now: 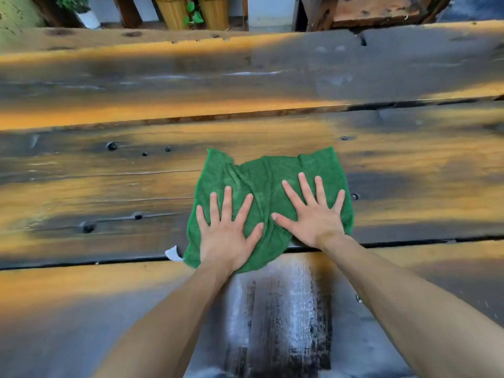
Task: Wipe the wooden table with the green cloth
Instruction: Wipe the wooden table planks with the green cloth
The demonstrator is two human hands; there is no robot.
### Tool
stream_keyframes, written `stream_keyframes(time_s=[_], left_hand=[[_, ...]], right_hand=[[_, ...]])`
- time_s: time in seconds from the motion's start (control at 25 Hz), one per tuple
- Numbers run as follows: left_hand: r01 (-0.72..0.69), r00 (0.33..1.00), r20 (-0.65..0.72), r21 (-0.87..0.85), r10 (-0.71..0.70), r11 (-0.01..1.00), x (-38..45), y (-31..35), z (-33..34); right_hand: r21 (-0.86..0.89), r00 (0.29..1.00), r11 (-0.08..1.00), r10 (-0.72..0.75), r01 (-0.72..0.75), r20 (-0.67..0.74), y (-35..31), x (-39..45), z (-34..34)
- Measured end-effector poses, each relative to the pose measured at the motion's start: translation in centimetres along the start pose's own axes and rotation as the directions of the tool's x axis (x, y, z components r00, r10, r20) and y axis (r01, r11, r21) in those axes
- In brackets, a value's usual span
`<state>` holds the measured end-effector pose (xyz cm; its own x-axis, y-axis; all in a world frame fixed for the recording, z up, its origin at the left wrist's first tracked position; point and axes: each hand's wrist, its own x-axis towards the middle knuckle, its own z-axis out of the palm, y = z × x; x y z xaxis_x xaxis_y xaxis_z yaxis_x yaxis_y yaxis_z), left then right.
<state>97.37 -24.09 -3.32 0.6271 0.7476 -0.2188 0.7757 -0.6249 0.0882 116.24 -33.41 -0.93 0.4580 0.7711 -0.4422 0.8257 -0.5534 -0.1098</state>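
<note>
Pressing both hands flat, fingers spread, on the green cloth (268, 192): left hand (226, 236), right hand (313, 216). Cloth is lying rumpled at frame centre on the wooden counter (109, 186), its white tag (172, 253) poking out lower left. Wet streak (278, 309) is showing between my forearms.

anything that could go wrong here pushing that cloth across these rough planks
1. The green cloth straddles the gap between planks; its near edge could snag there.
2. Both the left hand and right hand press flat, fingers spread, on bunched folds, so the cloth may wad up and wipe unevenly.
3. The wooden table has dark holes, possibly bolts, near the cloth that might catch it.
</note>
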Motion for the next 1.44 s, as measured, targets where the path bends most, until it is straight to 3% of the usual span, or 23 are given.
stream_keyframes(time_s=[0.44, 0.8, 1.04, 1.44], left_hand=[[-0.012, 1.000, -0.017, 0.005, 0.012, 1.000, -13.6, 0.5, 3.2], [-0.080, 0.993, -0.085, -0.008, 0.079, 0.997, -26.5, -0.7, 6.8], [-0.048, 0.997, -0.061, -0.029, 0.046, 0.998, -34.0, -1.3, 8.3], [-0.097, 0.995, -0.014, -0.017, 0.096, 0.995, -38.9, 0.2, 8.8]], right_hand=[[-0.006, 0.993, 0.999, -0.046, 0.047, 0.108, 0.0, -12.0, 5.3], [0.020, 0.994, 0.999, 0.029, -0.031, 0.102, -0.6, -24.8, 11.1], [0.004, 0.988, 0.997, 0.070, -0.071, 0.136, -0.4, -33.4, 15.2], [0.079, 0.980, 0.983, 0.153, -0.164, 0.131, 1.1, -41.6, 18.9]])
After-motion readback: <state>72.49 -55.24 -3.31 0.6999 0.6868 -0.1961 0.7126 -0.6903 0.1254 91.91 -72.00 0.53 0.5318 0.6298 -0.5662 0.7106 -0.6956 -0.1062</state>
